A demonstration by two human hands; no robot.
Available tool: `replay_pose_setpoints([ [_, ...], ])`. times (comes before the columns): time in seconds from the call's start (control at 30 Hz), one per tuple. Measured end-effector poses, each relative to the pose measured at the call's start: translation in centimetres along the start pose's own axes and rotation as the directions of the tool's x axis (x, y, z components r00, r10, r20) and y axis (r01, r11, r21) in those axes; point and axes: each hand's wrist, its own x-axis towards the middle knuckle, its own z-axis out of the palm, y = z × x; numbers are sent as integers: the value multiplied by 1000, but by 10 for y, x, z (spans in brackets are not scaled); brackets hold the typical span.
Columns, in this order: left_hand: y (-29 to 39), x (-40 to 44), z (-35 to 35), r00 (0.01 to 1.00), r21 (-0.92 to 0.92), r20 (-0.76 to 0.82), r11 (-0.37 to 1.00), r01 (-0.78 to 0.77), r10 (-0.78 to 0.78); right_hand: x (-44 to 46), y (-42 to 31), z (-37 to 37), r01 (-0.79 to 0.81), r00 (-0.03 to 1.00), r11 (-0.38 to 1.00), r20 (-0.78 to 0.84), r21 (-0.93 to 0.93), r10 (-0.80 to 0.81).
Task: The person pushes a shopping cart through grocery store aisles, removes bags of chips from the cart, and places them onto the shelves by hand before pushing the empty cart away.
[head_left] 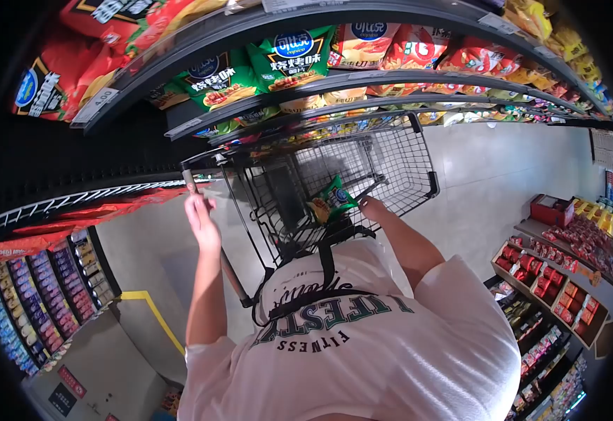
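My right hand (374, 210) pinches the edge of a green bag of potato chips (336, 199), which hangs over the basket of a black wire shopping cart (408, 165). Part of the cart lies hidden behind the bag and my torso. To the left, my left hand (202, 216) is closed around the cart's handle (230, 274), close to its far end. Similar green chip bags (292, 57) stand on the shelf ahead of the cart.
Shelves of red, green and yellow snack bags curve across the front, with a dark shelf edge (264, 98) close to the cart. A rack of red packets (82, 221) stands left. Boxes of red snacks (552, 281) fill the right side. Grey floor (482, 175) extends to the right.
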Motion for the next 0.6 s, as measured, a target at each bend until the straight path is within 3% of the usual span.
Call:
replay_pose_setpoints([
  [0.03,2,-21,-10,999,45,-43,999,27,-25,12,7,3,2,998,1000,58,2,-2],
  [0.07,4,-35,-21,999,246,-14,969,-37,41,11,-10,-13,-11,980,997,197,-75,26],
  [0.1,8,-47,-32,994,432,30,896,-104,100,28,4,-5,138,962,987,246,-78,-115],
  [0.13,11,-58,-40,985,595,91,785,-174,149,35,2,-4,195,949,975,273,-111,-158],
  [0.17,10,-72,-39,992,778,-42,627,-44,122,45,5,0,254,932,957,299,-142,-203],
  [0.2,10,-81,-39,990,851,46,514,-108,131,60,15,21,139,977,988,171,-72,-125],
  [0.23,12,-88,-36,982,902,138,392,-179,130,95,29,48,97,977,985,201,-140,-68],
  [0.27,5,-98,-32,987,814,2,574,92,-161,100,26,51,68,983,988,179,-139,-42],
  [0.33,-5,-113,-12,994,896,97,439,-62,-58,103,24,60,25,987,997,157,-73,-13],
  [0.37,-5,-119,-7,988,923,154,360,-138,-17,103,19,58,-38,972,998,228,-57,50],
  [0.47,-13,-120,-9,988,903,44,429,24,-148,102,13,65,-136,972,982,172,-131,157],
  [0.6,-21,-121,-11,984,941,19,336,41,-175,111,17,53,-199,924,980,335,9,184],
])
